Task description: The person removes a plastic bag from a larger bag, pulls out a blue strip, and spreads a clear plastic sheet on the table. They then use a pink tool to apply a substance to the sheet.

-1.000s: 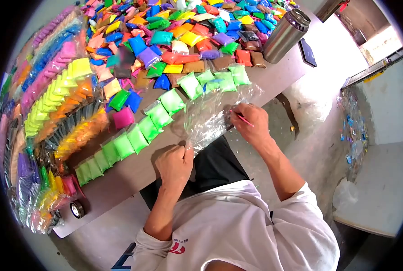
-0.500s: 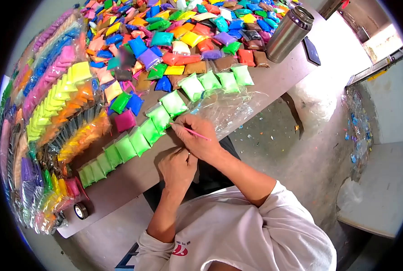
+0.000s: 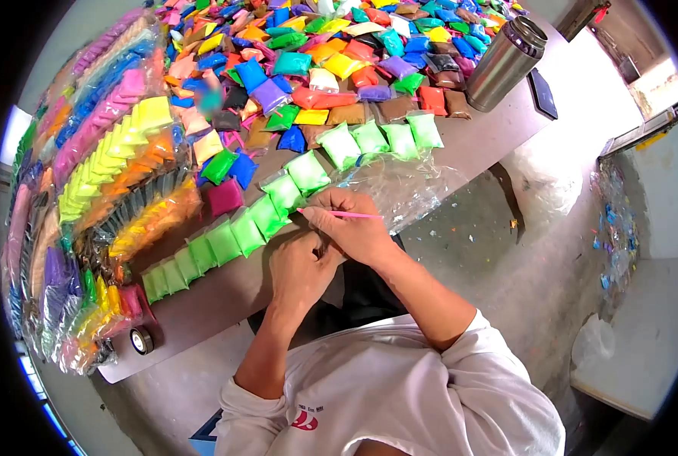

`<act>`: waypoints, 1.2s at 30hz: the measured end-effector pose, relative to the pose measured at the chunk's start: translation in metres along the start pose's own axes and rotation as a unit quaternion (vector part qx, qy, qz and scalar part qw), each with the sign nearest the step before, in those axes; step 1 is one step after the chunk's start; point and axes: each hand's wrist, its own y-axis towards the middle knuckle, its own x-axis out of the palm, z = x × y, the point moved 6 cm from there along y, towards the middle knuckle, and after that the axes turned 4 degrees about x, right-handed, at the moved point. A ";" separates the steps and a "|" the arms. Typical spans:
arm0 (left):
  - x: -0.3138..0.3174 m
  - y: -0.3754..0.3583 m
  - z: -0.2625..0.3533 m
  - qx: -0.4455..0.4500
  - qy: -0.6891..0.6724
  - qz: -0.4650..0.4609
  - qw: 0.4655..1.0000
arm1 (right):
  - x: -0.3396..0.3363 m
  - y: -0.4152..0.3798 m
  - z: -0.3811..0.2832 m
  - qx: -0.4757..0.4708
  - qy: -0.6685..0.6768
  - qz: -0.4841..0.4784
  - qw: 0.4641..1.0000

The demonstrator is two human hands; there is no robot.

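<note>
A row of light green packets [image 3: 223, 242] runs slantwise along the front of the table, joined edge to edge. My right hand [image 3: 348, 226] is closed on a thin pink stick [image 3: 354, 214], which lies nearly level with one end by the packets. Just below and left of it, my left hand [image 3: 299, 272] is curled with thumb and fingers together, close against the right hand. Whatever it pinches is hidden. More light green packets [image 3: 369, 139] continue the line up to the right, with crumpled clear plastic film [image 3: 403, 186] beside them.
A large heap of small coloured packets [image 3: 331, 64] covers the back of the table. Stacked strips of bagged packets [image 3: 118, 167] stand at the left. A steel flask [image 3: 506, 64] and a phone [image 3: 542, 94] are at the right, a roll of tape [image 3: 141, 340] at the front left corner.
The pink stick has turned from slanting to nearly level. My left hand has come up closer against the right. The whole view has shifted slightly.
</note>
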 end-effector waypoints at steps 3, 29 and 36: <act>-0.004 0.005 0.000 -0.006 0.025 0.003 1.000 | -0.003 0.001 0.004 0.056 0.104 -0.033 0.992; -0.006 -0.006 -0.005 0.068 0.091 0.092 0.989 | -0.104 -0.043 -0.032 -0.047 -0.212 0.064 0.974; -0.004 -0.012 -0.008 0.088 0.086 0.098 0.988 | -0.133 -0.015 -0.010 -0.044 -0.313 0.098 0.944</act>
